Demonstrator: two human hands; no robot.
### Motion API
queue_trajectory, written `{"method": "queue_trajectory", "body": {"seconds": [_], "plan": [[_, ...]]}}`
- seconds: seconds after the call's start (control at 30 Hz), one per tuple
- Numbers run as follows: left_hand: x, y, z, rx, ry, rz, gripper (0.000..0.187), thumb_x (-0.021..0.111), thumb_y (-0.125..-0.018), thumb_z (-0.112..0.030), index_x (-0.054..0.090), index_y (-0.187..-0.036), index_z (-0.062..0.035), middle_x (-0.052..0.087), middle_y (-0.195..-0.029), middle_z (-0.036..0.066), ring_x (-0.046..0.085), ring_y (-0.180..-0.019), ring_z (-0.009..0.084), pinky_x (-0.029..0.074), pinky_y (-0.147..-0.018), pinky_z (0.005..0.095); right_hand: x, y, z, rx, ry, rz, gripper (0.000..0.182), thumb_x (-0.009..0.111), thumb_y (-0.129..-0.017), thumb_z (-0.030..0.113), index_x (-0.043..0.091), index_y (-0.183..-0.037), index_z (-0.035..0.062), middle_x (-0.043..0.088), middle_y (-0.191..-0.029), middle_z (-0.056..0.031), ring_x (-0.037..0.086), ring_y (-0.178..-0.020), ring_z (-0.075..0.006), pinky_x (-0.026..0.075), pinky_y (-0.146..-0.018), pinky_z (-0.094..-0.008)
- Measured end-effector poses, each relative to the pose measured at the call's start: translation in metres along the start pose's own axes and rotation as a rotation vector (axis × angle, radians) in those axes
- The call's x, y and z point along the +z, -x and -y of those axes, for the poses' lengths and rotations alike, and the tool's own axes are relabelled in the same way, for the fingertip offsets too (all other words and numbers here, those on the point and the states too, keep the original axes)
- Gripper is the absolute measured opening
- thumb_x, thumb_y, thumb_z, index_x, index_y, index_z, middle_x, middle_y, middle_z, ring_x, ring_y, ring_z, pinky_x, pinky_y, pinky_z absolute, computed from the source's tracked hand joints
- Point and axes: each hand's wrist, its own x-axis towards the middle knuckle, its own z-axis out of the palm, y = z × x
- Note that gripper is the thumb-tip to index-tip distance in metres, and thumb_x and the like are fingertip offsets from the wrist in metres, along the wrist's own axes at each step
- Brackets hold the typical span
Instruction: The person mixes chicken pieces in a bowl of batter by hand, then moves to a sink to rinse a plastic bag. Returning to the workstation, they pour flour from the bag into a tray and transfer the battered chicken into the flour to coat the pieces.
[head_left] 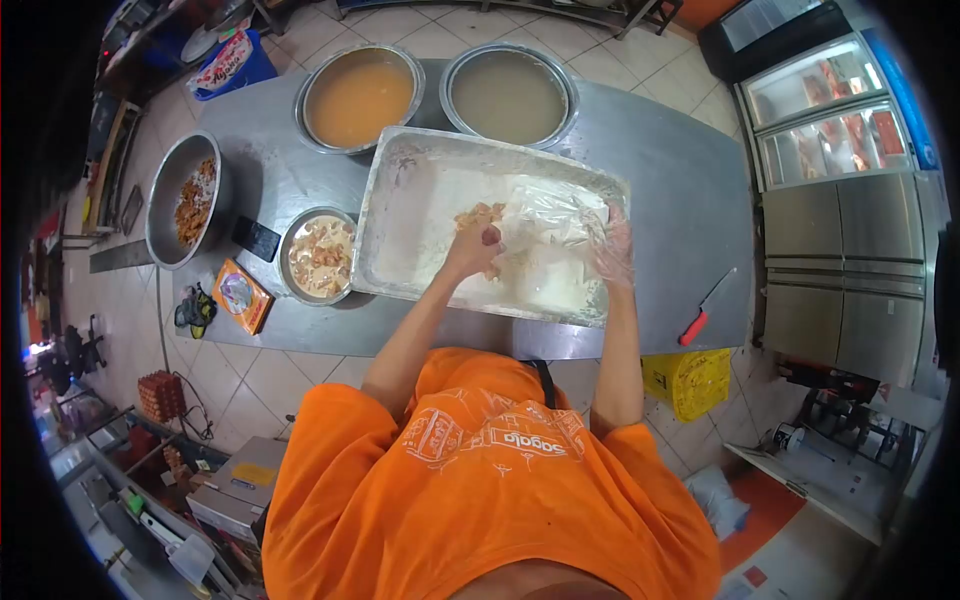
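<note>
A large white tray [375, 235] lies in front of me, dusted inside with pale flour [545, 280]. My left hand [470, 250] is in the tray with its fingers curled closed; what they hold is hidden. Pale, coated meat pieces [480, 214] lie right beside it. A clear plastic bag [558, 222] spreads over the flour at the right side of the tray. My right hand [613, 248] grips its edge by the tray's right wall, with clear plastic covering part of the hand.
Two big bowls of cloudy liquid, one orange [360, 97] and one greyish [508, 97], stand behind the tray. On the left are a bowl of battered pieces [320, 256], a bowl of orange pieces [195, 205], a phone [256, 238] and an orange packet [242, 296]. A red-handled knife [694, 326] lies at right.
</note>
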Motion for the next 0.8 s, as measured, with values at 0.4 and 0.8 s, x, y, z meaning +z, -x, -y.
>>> {"method": "queue_trajectory", "body": {"seconds": [0.4, 0.8], "plan": [[-0.009, -0.026, -0.033, -0.069, 0.522, 0.165, 0.045, 0.045, -0.095, -0.034, 0.048, -0.130, -0.0058, 0.060, -0.113, 0.010, 0.055, -0.100, 0.0170, 0.045, -0.084, 0.0305, -0.014, 0.003, 0.046, 0.100, -0.021, 0.174, 0.032, 0.065, -0.085, 0.015, 0.056, -0.111, -0.0014, 0.061, -0.097, -0.0070, 0.055, -0.087, -0.0136, 0.045, -0.077, -0.0284], [0.021, -0.027, -0.051, -0.095, 0.676, 0.216, 0.045, 0.045, -0.095, -0.042, 0.049, -0.128, -0.0122, 0.054, -0.108, 0.005, 0.051, -0.097, 0.0160, 0.042, -0.082, 0.0326, -0.039, -0.014, 0.099, -0.169, 0.369, 0.227, 0.026, 0.065, -0.085, 0.017, 0.059, -0.104, 0.0015, 0.061, -0.086, -0.0076, 0.055, -0.078, -0.0129, 0.046, -0.072, -0.0300]]}}
